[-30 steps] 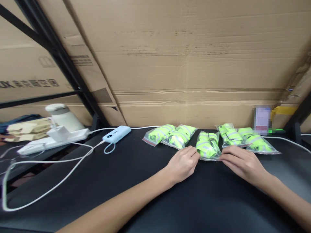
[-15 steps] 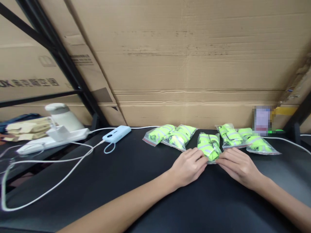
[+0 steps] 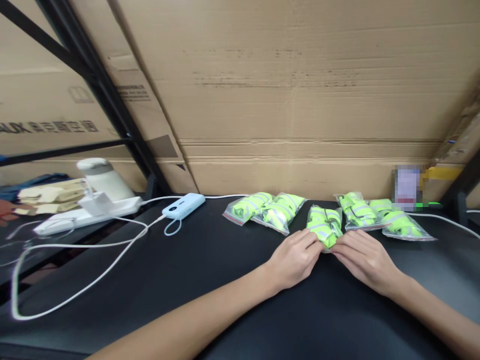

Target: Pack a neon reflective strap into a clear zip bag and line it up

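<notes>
The left hand point(image 3: 296, 257) lies palm down on the black table point(image 3: 210, 280), its forearm running in from the near left, fingers curled and closed on the near left edge of a clear bag point(image 3: 324, 226) that holds folded neon-yellow straps. The right hand point(image 3: 363, 260) mirrors it from the near right, palm down with the wrist low on the table, its fingertips pinching the near right edge of the same bag, so both hands meet almost knuckle to knuckle at the bag's near end. That bag lies flat on the table in the middle of a row of similar bags along the far edge. Just to its left, two bags point(image 3: 268, 209) overlap each other; just to its right, two more bags point(image 3: 378, 216) lie partly one over the other. Behind the row stands a wall of large cardboard boxes point(image 3: 300, 100), with a black metal frame point(image 3: 108, 105) crossing in front of them on the left. Farther left on the table sit a pale blue power bank point(image 3: 184, 206) and a white power strip point(image 3: 88, 216), from which a white cable point(image 3: 93, 270) loops across the near left of the table.
</notes>
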Demonstrator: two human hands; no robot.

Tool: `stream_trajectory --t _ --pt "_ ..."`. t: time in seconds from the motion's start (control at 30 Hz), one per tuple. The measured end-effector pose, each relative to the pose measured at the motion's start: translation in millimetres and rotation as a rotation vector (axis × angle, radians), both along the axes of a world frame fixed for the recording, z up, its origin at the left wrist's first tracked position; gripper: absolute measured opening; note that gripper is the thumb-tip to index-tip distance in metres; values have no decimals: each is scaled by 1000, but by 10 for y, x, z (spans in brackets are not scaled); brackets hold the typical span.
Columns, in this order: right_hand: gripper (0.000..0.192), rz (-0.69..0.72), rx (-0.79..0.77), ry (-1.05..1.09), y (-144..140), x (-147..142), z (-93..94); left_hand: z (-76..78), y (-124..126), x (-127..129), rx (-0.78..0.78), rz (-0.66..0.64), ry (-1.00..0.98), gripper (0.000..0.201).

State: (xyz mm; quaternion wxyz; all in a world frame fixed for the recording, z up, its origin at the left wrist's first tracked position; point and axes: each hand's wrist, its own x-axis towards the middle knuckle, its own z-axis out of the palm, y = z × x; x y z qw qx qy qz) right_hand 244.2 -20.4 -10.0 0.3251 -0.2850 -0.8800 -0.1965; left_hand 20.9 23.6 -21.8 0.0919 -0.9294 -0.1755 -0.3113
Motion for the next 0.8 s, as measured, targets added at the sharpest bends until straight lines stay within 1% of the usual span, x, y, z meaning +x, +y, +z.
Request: stream_trajectory --t 0.1,0.23,0.37,0.5,0.67,0.8 --pt "17 -1 -8 -9 -1 -2 -16 -5 -14 12 -26 -29 -26 23" --pt "16 -40 -13 16 3 -27 -41 -10 -16 16 -53 -34 -10 27" --pt "18 -72 -19 24 10 -39 -60 -7 -11 21 -12 -33 27 26" --pt "20 -62 -30 0 2 -11 -68 9 -34 24 29 -18 35 28" --pt "16 -47 -55 33 11 1 -60 -3 -55 3 -50 -10 22 26" --pt "9 -47 -108 86 42 34 -48 -28 -30 -18 -107 -31 21 24"
